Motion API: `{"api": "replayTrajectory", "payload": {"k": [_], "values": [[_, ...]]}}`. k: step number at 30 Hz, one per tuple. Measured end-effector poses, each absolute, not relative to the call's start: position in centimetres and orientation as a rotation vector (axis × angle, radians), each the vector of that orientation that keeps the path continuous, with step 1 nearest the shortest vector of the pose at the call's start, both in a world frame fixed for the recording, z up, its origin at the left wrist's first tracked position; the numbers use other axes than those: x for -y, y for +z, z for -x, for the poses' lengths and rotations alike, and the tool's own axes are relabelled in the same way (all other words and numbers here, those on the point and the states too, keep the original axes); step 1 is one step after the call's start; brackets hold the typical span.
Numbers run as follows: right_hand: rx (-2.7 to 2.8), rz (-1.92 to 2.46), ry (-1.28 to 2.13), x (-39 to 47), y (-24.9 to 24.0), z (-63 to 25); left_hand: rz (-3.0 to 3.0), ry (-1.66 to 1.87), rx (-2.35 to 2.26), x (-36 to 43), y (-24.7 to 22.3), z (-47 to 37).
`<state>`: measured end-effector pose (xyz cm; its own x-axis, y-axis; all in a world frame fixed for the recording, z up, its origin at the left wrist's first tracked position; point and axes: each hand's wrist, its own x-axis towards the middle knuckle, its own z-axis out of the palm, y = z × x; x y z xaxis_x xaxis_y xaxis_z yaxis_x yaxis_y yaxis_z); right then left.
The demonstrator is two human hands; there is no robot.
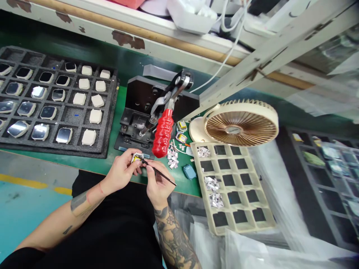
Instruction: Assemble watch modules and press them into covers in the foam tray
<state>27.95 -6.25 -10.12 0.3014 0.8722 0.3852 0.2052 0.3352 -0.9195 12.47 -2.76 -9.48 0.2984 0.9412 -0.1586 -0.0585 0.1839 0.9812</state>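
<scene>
My left hand (120, 170) is closed round a small watch case (137, 157) with a yellow part showing inside, near the front edge of the green table. Black tweezers (161, 173) are pinched in my right hand (158, 183), and their tip reaches the open case. Just behind my hands stands a black press fixture (137, 129) with a red handle (163, 134). Right of that handle, two similar watch parts (181, 132) lie near a scatter of small white pieces (172, 157). A blue block (189, 172) rests nearer the table edge.
On the left, a grey foam tray (111, 112) holds several watch cases. A cream compartment tray (207, 216) with small pieces stands at the right, below a beige fan (241, 123). Behind runs a shelf (157, 39) with a white cable. Blurred black trays (305, 179) lie far right.
</scene>
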Motion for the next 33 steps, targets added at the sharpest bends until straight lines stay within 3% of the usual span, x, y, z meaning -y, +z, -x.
{"api": "replayTrajectory", "payload": {"k": [11,17,23,33], "values": [[0.931,1.086,1.098,6.1,-10.6,-28.8,-1.079,0.887,-0.91,2.3,-9.8,-12.0],[1.061,1.096,0.758,6.4,-10.0,-28.6,-1.033,0.936,-0.955,2.4,-9.3,-12.3],[1.184,1.107,0.681,5.9,-10.0,-28.0,-1.05,0.94,-0.939,2.4,-9.2,-12.2],[1.049,1.059,1.074,6.0,-9.9,-28.8,-1.005,0.972,-0.906,2.5,-10.0,-12.2]]}}
